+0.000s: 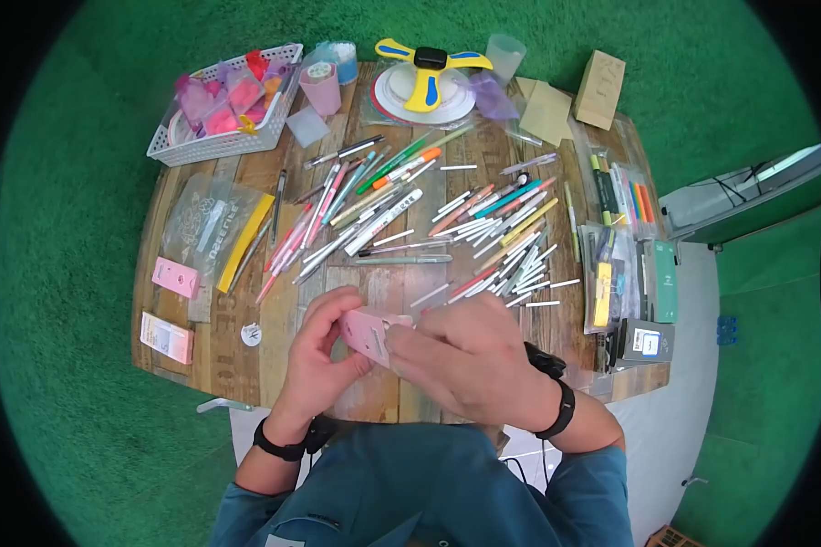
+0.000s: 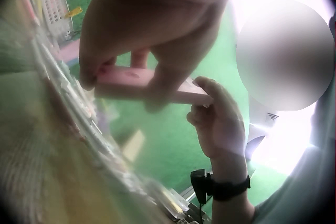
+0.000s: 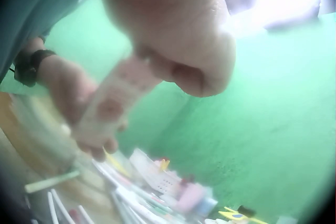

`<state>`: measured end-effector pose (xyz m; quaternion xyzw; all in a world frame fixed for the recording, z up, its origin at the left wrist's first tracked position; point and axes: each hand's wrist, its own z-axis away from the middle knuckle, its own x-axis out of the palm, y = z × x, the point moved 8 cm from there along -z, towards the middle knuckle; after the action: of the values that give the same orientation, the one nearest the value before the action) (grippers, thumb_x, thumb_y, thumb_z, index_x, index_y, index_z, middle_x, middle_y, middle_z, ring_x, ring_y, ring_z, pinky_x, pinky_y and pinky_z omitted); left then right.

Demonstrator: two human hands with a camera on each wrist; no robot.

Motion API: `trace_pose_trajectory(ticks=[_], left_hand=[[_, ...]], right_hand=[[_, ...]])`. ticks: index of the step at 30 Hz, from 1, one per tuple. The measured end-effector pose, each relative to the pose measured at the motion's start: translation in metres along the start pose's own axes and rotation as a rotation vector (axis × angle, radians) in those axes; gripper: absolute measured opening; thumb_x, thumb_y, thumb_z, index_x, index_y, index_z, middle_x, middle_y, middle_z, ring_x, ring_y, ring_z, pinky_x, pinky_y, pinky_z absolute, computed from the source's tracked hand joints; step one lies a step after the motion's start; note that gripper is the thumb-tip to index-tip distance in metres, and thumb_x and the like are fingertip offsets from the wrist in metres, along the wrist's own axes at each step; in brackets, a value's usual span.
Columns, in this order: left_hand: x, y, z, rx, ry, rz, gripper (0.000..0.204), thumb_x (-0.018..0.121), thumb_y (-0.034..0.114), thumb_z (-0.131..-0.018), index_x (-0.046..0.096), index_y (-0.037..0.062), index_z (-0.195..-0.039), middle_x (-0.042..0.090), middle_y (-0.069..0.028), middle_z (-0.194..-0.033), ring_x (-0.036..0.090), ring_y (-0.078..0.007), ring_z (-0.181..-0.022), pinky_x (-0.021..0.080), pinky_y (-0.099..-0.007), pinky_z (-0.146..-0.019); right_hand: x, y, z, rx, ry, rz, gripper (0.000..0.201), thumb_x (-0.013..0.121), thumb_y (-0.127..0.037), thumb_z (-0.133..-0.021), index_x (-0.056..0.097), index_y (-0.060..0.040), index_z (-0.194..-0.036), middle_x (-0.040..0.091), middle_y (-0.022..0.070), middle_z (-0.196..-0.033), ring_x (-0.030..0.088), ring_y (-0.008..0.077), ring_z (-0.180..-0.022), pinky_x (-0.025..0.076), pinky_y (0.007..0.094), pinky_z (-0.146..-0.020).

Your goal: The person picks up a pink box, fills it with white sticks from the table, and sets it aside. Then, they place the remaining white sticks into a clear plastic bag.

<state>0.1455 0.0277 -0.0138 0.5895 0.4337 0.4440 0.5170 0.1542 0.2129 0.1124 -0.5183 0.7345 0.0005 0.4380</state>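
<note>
A small pink box [image 1: 367,335] is held above the table's near edge. The left hand [image 1: 317,357] grips it, thumb on one side and fingers on the other; the left wrist view shows this hand [image 2: 157,29] wrapped over the box [image 2: 123,81]. At the box's end, the right hand [image 1: 470,360] pinches with its fingertips. In the right wrist view the right hand [image 3: 173,35] covers the upper end of the box [image 3: 113,103], while the left hand [image 3: 68,90] holds the lower part.
Pens and white sticks [image 1: 511,246] lie scattered mid-table. A white basket [image 1: 223,146] stands at the back left, with a yellow spinner [image 1: 426,91] at the back centre. Another pink box [image 1: 175,278] and a plastic pouch [image 1: 212,228] lie left; packets and a black box [image 1: 646,343] sit right.
</note>
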Motion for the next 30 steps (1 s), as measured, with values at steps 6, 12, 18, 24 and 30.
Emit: trace_pose_trajectory(ticks=[6, 12, 18, 24, 30], left_hand=[[-0.001, -0.004, 0.0, -0.036, 0.008, -0.125, 0.073, 0.074, -0.016, -0.072, 0.057, 0.0054, -0.139, 0.046, -0.0085, -0.147, 0.049, -0.0215, -0.137, 0.042, -0.0351, -0.114], [-0.008, -0.005, -0.006, -0.028, 0.072, -0.034, 0.074, 0.075, -0.015, -0.071, 0.055, 0.0045, -0.14, 0.047, -0.0081, -0.145, 0.05, -0.0208, -0.136, 0.042, -0.0352, -0.114], [-0.015, -0.009, -0.005, -0.045, 0.104, -0.037, 0.077, 0.079, -0.008, -0.074, 0.051, 0.0034, -0.145, 0.05, -0.0073, -0.147, 0.054, -0.0205, -0.132, 0.043, -0.0385, -0.113], [-0.025, -0.009, -0.005, -0.055, 0.137, 0.003, 0.075, 0.075, -0.015, -0.071, 0.053, 0.002, -0.141, 0.047, -0.0088, -0.144, 0.051, -0.0211, -0.133, 0.044, -0.0355, -0.112], [-0.02, -0.013, -0.008, -0.066, 0.107, 0.024, 0.076, 0.073, -0.016, -0.07, 0.052, 0.0017, -0.142, 0.047, -0.009, -0.144, 0.052, -0.0211, -0.133, 0.044, -0.0357, -0.112]], right_hand=[[-0.002, 0.003, -0.002, 0.068, -0.134, -0.138, 0.034, 0.084, -0.017, -0.08, 0.074, -0.012, -0.112, 0.066, 0.0033, -0.092, 0.064, 0.0234, -0.082, 0.046, 0.0364, -0.07], [-0.024, 0.109, -0.018, 0.26, -0.148, 0.177, 0.018, 0.073, -0.011, -0.085, 0.073, -0.0032, -0.101, 0.068, 0.0166, -0.096, 0.066, 0.036, -0.09, 0.053, 0.0465, -0.079], [0.003, 0.225, -0.003, 0.446, -0.24, 0.442, 0.028, 0.066, -0.007, -0.085, 0.072, -0.0034, -0.112, 0.069, 0.0195, -0.114, 0.063, 0.0409, -0.108, 0.05, 0.0486, -0.097], [0.016, 0.215, -0.001, 0.311, -0.358, 0.318, 0.03, 0.069, 0.0, -0.078, 0.073, -0.0031, -0.108, 0.068, 0.0172, -0.117, 0.062, 0.0383, -0.111, 0.051, 0.045, -0.098], [0.001, 0.211, 0.009, 0.353, -0.301, 0.245, 0.029, 0.068, 0.002, -0.078, 0.073, -0.0026, -0.107, 0.067, 0.0183, -0.118, 0.063, 0.0397, -0.112, 0.051, 0.0462, -0.098]])
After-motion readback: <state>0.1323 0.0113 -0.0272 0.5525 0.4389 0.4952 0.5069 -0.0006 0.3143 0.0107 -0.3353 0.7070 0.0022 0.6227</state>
